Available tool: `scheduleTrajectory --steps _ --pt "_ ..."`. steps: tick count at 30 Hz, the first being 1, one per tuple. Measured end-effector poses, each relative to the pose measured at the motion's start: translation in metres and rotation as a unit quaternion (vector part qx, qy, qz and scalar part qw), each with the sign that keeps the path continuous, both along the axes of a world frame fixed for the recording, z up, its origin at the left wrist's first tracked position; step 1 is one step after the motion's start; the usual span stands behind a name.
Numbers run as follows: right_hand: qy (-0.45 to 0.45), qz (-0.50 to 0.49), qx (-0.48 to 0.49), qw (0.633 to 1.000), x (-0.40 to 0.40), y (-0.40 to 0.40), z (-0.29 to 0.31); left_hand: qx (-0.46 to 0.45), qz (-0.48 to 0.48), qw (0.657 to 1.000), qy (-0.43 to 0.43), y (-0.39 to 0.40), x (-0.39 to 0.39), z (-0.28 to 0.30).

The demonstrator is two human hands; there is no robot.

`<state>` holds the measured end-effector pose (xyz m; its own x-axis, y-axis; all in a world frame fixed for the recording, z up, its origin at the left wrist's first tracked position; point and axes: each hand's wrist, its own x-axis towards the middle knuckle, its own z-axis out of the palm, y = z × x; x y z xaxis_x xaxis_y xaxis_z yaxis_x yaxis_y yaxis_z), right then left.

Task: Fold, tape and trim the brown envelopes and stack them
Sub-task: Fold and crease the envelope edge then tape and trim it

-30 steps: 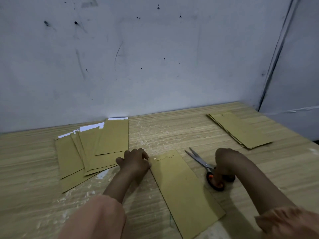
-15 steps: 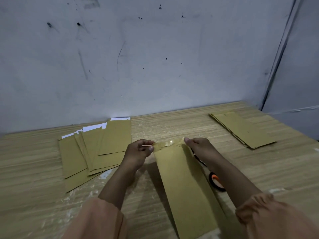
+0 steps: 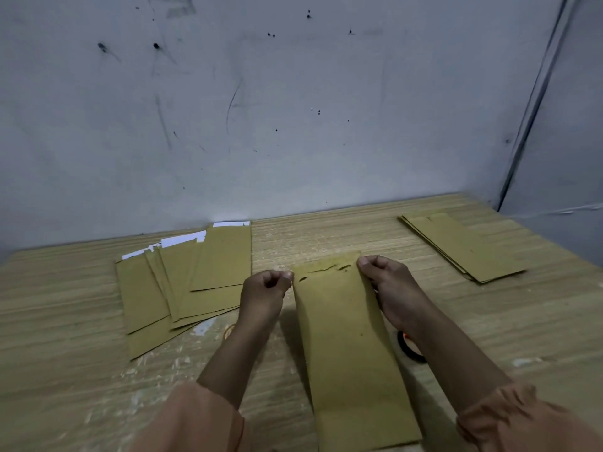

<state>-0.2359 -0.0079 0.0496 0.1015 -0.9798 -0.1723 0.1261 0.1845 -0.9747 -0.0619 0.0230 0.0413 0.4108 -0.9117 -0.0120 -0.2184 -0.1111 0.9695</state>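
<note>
A brown envelope [image 3: 349, 347] is laid lengthwise on the wooden table [image 3: 538, 321] between the two hands, its far left corner pinched by the curled fingers of the left hand [image 3: 266, 290] and its far right corner gripped by the curled fingers of the right hand [image 3: 388, 285]. A fanned pile of envelopes [image 3: 182, 285] is seen just beyond the left hand on its outer side, and a neat stack [image 3: 460, 247] well beyond the right hand. Scissor handles [image 3: 411, 349] are partly hidden beneath the right wrist.
</note>
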Motion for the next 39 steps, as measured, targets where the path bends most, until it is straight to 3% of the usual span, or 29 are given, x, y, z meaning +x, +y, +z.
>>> scheduleTrajectory --steps 5,13,20,24,28,33,39 --pt "0.046 -0.035 -0.026 0.998 0.001 0.003 -0.002 0.020 0.003 0.994 -0.104 -0.006 0.001 -0.003" --pt "0.143 -0.146 -0.119 0.972 0.002 0.008 -0.005 0.016 -0.017 0.993 -0.120 -0.009 -0.008 -0.003" --pt "-0.023 -0.100 0.046 0.994 -0.006 0.003 0.006 0.018 -0.040 0.994 -0.104 -0.012 -0.011 0.000" --pt "-0.006 -0.078 0.062 0.995 -0.011 -0.001 0.009 0.016 -0.041 0.993 -0.106 -0.016 -0.017 0.000" --pt "-0.009 -0.023 0.057 0.998 -0.023 0.001 0.007 -0.019 -0.021 0.999 -0.026 -0.017 -0.024 0.002" --pt "0.088 0.015 0.038 0.995 -0.033 0.009 -0.001 -0.032 -0.004 0.996 0.082 -0.021 -0.033 0.002" --pt "0.079 -0.029 0.008 0.996 -0.048 -0.001 0.007 0.025 -0.130 0.986 0.102 -0.013 -0.052 0.001"
